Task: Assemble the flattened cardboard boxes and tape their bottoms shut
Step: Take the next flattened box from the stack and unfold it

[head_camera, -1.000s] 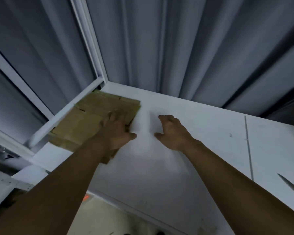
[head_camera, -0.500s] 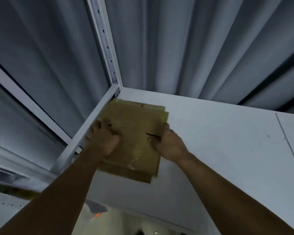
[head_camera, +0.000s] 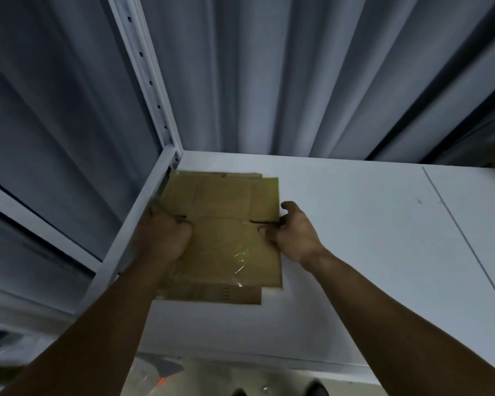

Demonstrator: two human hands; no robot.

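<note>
Grips the top flattened cardboard box point(head_camera: 223, 224) from both sides: with the left hand point(head_camera: 166, 234) curled over its left edge, and with the right hand point(head_camera: 295, 234) pinching its right edge at the slit, thumb on top. Holds the hands well apart, the box lying flat between them. Has a second flattened box point(head_camera: 212, 294) directly beneath, jutting out on the near side. Has both in the back left corner of the white shelf point(head_camera: 369, 252), just beside the perforated upright point(head_camera: 147, 81). Shows a glint of clear tape point(head_camera: 239, 260) on the top box, and a grey curtain point(head_camera: 283, 67) behind the shelf.
</note>
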